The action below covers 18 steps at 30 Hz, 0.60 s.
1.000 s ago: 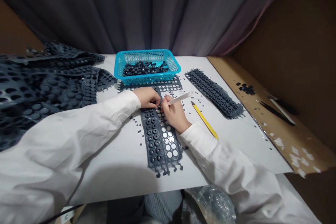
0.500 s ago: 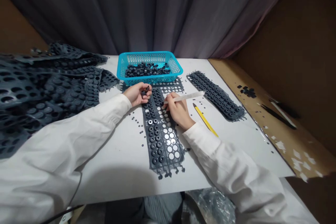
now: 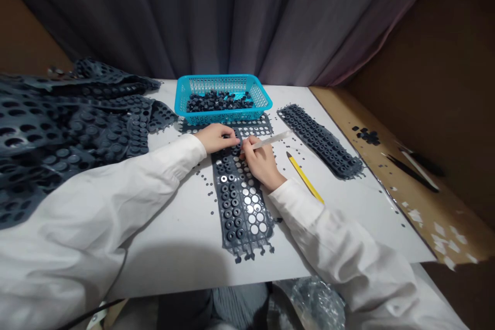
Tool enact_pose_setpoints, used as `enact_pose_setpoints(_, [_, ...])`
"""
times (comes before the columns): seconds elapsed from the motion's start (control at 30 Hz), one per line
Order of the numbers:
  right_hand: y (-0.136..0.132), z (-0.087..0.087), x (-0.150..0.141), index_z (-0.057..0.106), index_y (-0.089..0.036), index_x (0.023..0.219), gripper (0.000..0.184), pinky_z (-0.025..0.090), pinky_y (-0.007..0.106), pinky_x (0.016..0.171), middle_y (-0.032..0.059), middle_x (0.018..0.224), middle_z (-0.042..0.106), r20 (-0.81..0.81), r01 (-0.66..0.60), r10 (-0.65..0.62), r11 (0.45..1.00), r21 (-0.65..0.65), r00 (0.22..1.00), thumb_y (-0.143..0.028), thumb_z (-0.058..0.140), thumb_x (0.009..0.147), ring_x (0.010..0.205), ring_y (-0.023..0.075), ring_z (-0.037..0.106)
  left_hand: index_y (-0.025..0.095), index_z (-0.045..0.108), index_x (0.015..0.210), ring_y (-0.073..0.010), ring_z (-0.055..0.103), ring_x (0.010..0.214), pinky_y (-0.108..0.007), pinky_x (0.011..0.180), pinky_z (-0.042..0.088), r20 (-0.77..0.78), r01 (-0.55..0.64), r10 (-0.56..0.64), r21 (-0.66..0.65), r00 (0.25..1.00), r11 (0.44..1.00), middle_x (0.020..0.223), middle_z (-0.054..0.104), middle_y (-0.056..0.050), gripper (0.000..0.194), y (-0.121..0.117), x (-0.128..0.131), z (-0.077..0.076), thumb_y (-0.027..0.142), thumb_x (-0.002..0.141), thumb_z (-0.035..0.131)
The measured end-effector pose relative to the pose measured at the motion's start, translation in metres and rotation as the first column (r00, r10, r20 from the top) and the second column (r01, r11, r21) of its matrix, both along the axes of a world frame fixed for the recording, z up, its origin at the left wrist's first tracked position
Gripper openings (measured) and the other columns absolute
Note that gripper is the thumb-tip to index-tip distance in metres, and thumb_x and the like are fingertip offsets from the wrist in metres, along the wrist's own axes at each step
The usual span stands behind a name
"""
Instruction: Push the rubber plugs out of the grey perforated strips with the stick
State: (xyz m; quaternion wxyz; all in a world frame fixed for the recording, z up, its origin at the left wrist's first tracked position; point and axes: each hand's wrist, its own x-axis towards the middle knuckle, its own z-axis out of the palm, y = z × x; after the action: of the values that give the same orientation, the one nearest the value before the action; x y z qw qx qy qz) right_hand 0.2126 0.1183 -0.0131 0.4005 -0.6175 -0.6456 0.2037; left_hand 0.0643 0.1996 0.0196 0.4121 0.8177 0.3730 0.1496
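Observation:
A dark grey moulded rubber strip (image 3: 235, 201) lies lengthwise in front of me. Black ring-shaped pieces fill its left rows, and white discs show along its right rows. My left hand (image 3: 218, 138) is over the far part of the strip, palm down. Its fingers are closed, with thumb and forefinger reaching toward the right fingertips; what is inside them is hidden. My right hand (image 3: 263, 161) pinches a slim whitish stick-like tool (image 3: 276, 138), its rear end pointing up to the right. The working tip near the strip is hidden by the fingers.
A blue basket (image 3: 223, 113) of small black pieces stands behind, touching another strip (image 3: 265, 126). A second black strip (image 3: 320, 142) and a yellow pencil-like tool (image 3: 305, 178) lie right. Perforated dark sheets (image 3: 96, 124) are heaped left. Tweezers (image 3: 412, 170) and white scraps (image 3: 444, 240) lie far right.
My left hand has turned palm down and moved right toward the right fingertips; the black pieces visible in it before are now hidden. My right hand stays nearly in place with the tool.

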Motion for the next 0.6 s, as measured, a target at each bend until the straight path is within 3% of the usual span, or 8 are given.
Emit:
enact_pose_setpoints(0.07, [0.0,0.001,0.0,0.047,-0.02,0.062,0.03,0.031,0.023,0.052,-0.0005,0.055,0.055,0.011,-0.001,0.001,1.0,-0.005,1.0,-0.031,0.037,0.089,0.054,0.0129,0.05,0.013,0.063,0.069,-0.0112,0.047,0.058,-0.022,0.057,0.034,-0.139,0.201,-0.17,0.256,0.976,0.946,0.062,0.056,0.0,0.018,0.002,0.001,0.0,0.031,0.068,0.059])
enact_pose_setpoints(0.17, [-0.001,0.002,0.0,0.048,-0.019,0.064,0.03,0.031,0.023,0.052,-0.0001,0.056,0.056,0.031,0.001,0.0,1.0,-0.017,1.0,-0.031,0.037,0.089,0.055,0.0131,0.05,0.013,0.066,0.085,-0.0132,0.052,0.066,-0.022,0.061,0.036,-0.329,0.404,-0.283,0.398,0.901,0.824,0.075,0.062,-0.003,0.023,0.007,0.003,0.0,0.024,0.065,0.062])
enact_pose_setpoints(0.4, [-0.001,0.006,-0.004,0.052,-0.019,0.07,0.028,0.033,0.023,0.055,0.0013,0.061,0.058,0.148,-0.011,0.016,0.999,-0.038,0.989,-0.028,0.034,0.089,0.059,0.0145,0.053,0.018,0.067,0.083,-0.0165,0.058,0.072,-0.023,0.06,0.037,-0.546,0.545,-0.272,0.434,0.793,0.718,0.082,0.065,-0.004,0.019,0.01,0.011,0.007,0.026,0.066,0.064])
enact_pose_setpoints(0.6, [0.001,0.009,-0.006,0.051,-0.019,0.071,0.026,0.029,0.024,0.054,0.0023,0.06,0.056,0.284,0.012,-0.001,0.999,-0.037,0.959,-0.027,0.034,0.089,0.059,0.0162,0.052,0.018,0.069,0.08,-0.0153,0.058,0.07,-0.022,0.06,0.038,-0.557,0.569,-0.305,0.394,0.773,0.722,0.078,0.066,-0.003,0.015,0.016,0.015,0.007,0.023,0.068,0.062])
